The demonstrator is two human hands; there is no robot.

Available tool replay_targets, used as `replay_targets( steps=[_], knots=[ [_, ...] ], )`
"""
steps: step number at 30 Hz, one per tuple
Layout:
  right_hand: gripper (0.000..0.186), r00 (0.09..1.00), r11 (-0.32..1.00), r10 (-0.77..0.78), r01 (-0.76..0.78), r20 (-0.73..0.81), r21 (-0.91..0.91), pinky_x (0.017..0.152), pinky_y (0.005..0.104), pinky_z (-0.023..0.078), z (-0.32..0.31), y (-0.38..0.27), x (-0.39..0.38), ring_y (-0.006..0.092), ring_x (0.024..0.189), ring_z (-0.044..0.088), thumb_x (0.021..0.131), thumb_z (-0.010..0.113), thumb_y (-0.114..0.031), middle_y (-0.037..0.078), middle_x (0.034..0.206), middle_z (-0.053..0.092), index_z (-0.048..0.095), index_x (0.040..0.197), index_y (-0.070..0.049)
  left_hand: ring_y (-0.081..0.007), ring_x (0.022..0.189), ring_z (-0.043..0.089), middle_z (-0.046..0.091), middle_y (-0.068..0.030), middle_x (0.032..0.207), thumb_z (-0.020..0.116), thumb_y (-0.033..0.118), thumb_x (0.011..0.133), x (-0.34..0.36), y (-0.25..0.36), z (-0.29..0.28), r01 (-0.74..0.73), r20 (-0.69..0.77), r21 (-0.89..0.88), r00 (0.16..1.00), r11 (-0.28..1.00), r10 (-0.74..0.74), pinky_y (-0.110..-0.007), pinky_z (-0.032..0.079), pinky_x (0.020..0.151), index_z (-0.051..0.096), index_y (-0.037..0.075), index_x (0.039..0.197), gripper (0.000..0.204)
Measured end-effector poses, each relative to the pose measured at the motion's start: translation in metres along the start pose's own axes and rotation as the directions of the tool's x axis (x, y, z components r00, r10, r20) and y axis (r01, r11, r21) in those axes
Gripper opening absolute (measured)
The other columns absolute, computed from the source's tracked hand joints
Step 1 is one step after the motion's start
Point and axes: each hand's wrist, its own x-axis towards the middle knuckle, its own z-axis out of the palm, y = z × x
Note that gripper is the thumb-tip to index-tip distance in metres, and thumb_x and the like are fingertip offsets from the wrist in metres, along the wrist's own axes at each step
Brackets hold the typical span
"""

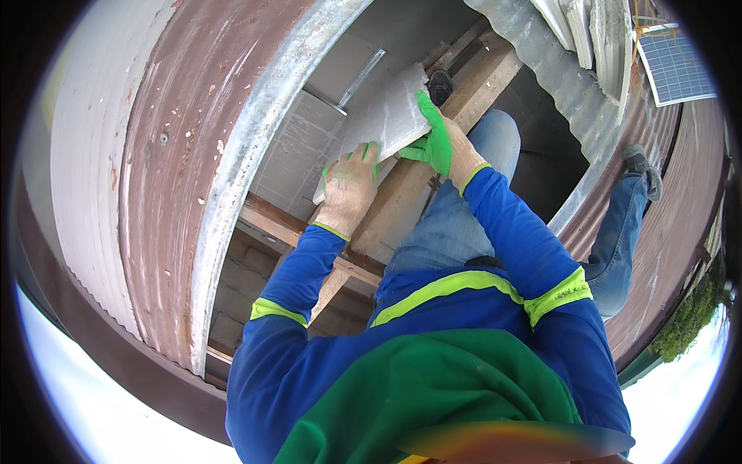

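A flat pale grey-white board [386, 116] with a ragged broken edge is tilted over a roof opening, in both my hands. My left hand [352, 188], in a white and green work glove, is closed over the board's near edge, its fingertips partly hidden. Around the right-hand corner, my right hand [442, 145] grips with the thumb on top and the fingers beneath. Under the board runs a wooden beam [394, 203], which my legs straddle.
Rusty corrugated roof sheets [182, 147] lie to the left, edged by a bent metal strip [243, 155]. A dark gap [537, 155] opens right of the beam. White board pieces [610, 50] and a small solar panel [675, 68] rest at the upper right. My shoe [643, 172] touches the roofing.
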Motion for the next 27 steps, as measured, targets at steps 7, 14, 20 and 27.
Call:
replay_targets(
  steps=[7, 14, 20, 27],
  knots=[
    [0.045, 0.955, 0.787, -0.205, 0.291, 0.216, -0.544, 0.086, 0.0451, 0.068, -0.015, 0.013, 0.023, 0.0342, 0.108, 0.073, 0.101, 0.069, -0.014, 0.023, 0.126, 0.067, 0.055, 0.134, 0.013, -0.0298, 0.112, 0.069, 0.067, -0.0123, 0.134, 0.078, 0.023, 0.094, -0.038, 0.013, 0.021, 0.116, -0.451, -0.261, 0.863, 0.958, -0.227, -0.046, 0.057, 0.092, 0.059, 0.011, 0.138, 0.05],
    [0.049, 0.977, 0.928, -0.053, -0.028, -0.208, -0.371, 0.075, 0.0364, 0.069, 0.027, -0.005, 0.005, 0.0281, 0.102, 0.074, 0.099, 0.071, -0.014, 0.02, 0.125, 0.066, 0.052, 0.136, 0.012, -0.0272, 0.112, 0.067, 0.063, -0.015, 0.133, 0.081, 0.048, 0.093, -0.053, 0.026, 0.039, 0.321, 0.678, -0.689, 0.601, -0.65, -0.423, -0.035, 0.059, 0.094, 0.05, 0.001, 0.147, 0.077],
    [0.047, 0.936, 0.73, -0.299, 0.349, 0.185, -0.587, 0.08, 0.0314, 0.067, 0.013, -0.005, 0.034, 0.0236, 0.099, 0.074, 0.102, 0.068, -0.017, 0.019, 0.125, 0.066, 0.052, 0.138, 0.009, -0.0327, 0.111, 0.07, 0.066, -0.0179, 0.13, 0.076, 0.038, 0.098, 0.032, 0.015, 0.049, -0.006, 0.428, -0.507, 0.866, -0.862, -0.258, -0.04, 0.063, 0.093, 0.05, 0.0, 0.144, 0.065],
    [0.062, 0.982, 0.877, -0.176, 0.122, -0.074, -0.464, 0.092, 0.0368, 0.063, 0.031, -0.049, -0.003, 0.0267, 0.116, 0.07, 0.106, 0.065, -0.028, 0.018, 0.135, 0.065, 0.042, 0.156, 0.001, -0.0343, 0.115, 0.066, 0.062, -0.0181, 0.13, 0.067, 0.016, 0.101, 0.178, -0.048, 0.084, -0.068, 0.394, -0.689, 0.8, -0.722, -0.452, -0.046, 0.062, 0.093, 0.055, -0.001, 0.134, 0.039]
  ],
)
